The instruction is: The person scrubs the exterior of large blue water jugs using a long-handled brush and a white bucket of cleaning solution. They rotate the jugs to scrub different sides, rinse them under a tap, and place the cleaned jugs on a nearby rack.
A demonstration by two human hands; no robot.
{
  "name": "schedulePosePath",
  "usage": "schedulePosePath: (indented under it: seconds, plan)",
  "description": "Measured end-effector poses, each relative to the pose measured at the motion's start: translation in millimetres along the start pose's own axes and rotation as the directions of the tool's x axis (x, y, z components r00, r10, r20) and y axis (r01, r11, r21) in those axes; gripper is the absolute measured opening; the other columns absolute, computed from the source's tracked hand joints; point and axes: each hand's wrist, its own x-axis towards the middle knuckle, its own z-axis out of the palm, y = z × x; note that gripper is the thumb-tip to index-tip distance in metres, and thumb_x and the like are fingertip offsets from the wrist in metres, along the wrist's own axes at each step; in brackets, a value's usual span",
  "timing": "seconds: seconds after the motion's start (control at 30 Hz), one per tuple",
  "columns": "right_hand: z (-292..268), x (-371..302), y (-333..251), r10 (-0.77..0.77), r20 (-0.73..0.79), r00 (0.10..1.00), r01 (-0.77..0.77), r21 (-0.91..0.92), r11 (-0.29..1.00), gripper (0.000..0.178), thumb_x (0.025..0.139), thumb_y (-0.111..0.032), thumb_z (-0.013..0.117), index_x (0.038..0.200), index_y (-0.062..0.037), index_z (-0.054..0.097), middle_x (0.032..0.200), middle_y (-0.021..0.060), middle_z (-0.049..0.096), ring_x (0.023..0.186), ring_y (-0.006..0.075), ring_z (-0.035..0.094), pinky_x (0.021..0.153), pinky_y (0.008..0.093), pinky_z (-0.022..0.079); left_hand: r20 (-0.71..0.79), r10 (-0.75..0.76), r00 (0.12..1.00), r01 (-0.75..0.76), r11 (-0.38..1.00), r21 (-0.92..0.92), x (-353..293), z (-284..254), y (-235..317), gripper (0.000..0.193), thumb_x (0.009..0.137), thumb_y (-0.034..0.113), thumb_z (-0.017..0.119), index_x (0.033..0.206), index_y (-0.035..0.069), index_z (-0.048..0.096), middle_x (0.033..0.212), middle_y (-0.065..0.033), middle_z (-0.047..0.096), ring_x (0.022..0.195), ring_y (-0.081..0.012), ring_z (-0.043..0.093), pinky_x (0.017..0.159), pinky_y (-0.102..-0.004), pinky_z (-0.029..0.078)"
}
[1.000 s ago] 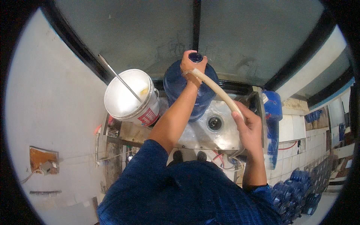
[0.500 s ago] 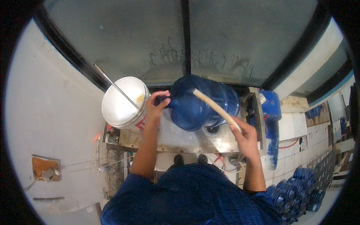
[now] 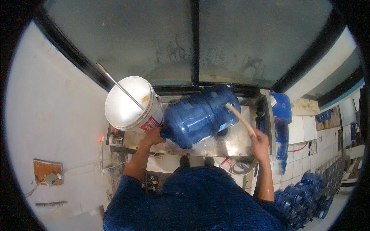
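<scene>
A large clear-blue water jug [image 3: 194,118] lies on its side across a metal counter [image 3: 200,151], its neck toward the left and its base toward the far right. My left hand [image 3: 153,137] is closed at the jug's neck, with part of the fingers hidden behind it. In my right hand [image 3: 260,146] is a pale hose [image 3: 242,118], gripped a short way below its end. The hose end points at the jug's base end; whether it touches the jug I cannot tell.
A white bucket [image 3: 110,115] with foamy contents and a metal rod [image 3: 119,85] stands left of the jug. Behind the counter rises a dark-framed glass pane [image 3: 246,38]. A blue container [image 3: 281,109] is at the right, and several blue jugs [image 3: 298,198] stand on the floor lower right.
The jug has turned, its neck swinging toward me along with my left hand. The hose end has moved right, from over the jug's shoulder to its base end, and my right hand has shifted slightly right.
</scene>
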Motion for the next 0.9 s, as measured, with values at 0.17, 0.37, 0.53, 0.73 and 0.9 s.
schedulePosePath:
  seconds: [0.17,0.37,0.53,0.73,0.9]
  plan:
    - [-16,30,44,0.025,-0.169,0.985,-0.043,-0.103,0.994,0.039,0.098,-0.024,0.065,0.125,0.0040,0.067,0.109,0.0201,0.074,0.103,0.0253,0.070,0.091,0.0363,0.051,-0.286,0.049,0.957,-0.036,0.998,0.051,22,17,28,0.069,0.066,0.029,0.083,0.130,0.013,0.063,0.114,-0.0193,0.071,0.106,-0.0379,0.068,0.090,-0.0510,0.054]
    - [-15,10,-1,0.051,-0.061,0.997,-0.057,-0.102,0.993,0.037,0.099,-0.022,0.064,0.126,0.0032,0.066,0.104,0.0186,0.074,0.098,0.0197,0.068,0.088,0.0352,0.052,-0.196,-0.060,0.979,-0.109,0.658,-0.745,83,13,45,0.073,0.081,0.020,0.065,0.150,0.005,0.044,0.134,-0.0256,0.061,0.118,-0.0391,0.063,0.099,-0.0488,0.049]
    - [30,-2,-54,-0.020,0.151,0.988,0.027,-0.046,0.999,0.034,0.099,-0.019,0.063,0.127,0.0002,0.066,0.101,0.0208,0.074,0.092,0.0179,0.068,0.084,0.0335,0.053,-0.545,0.000,0.838,-0.207,0.925,-0.319,93,-24,151,0.073,0.100,0.043,0.052,0.159,0.007,0.026,0.162,-0.0199,0.031,0.149,-0.0369,0.031,0.124,-0.0459,0.018]
    - [86,10,-87,-0.114,0.336,0.935,0.141,-0.058,0.988,0.034,0.099,-0.020,0.064,0.128,-0.0012,0.066,0.109,0.0256,0.072,0.097,0.0282,0.073,0.086,0.0378,0.054,-0.683,0.045,0.729,-0.273,0.934,-0.230,92,-15,157,0.067,0.103,0.034,0.050,0.158,0.006,0.025,0.162,-0.0206,0.030,0.148,-0.0440,0.028,0.124,-0.0495,0.019]
    - [98,21,-76,-0.130,0.319,0.939,0.151,-0.043,0.988,0.034,0.098,-0.018,0.065,0.128,-0.0007,0.066,0.108,0.0252,0.072,0.097,0.0276,0.073,0.086,0.0374,0.054,-0.650,0.308,0.695,-0.554,0.805,-0.211,74,-7,93,0.078,0.096,0.041,0.062,0.156,0.004,0.029,0.157,-0.0249,0.036,0.145,-0.0445,0.034,0.120,-0.0471,0.027]
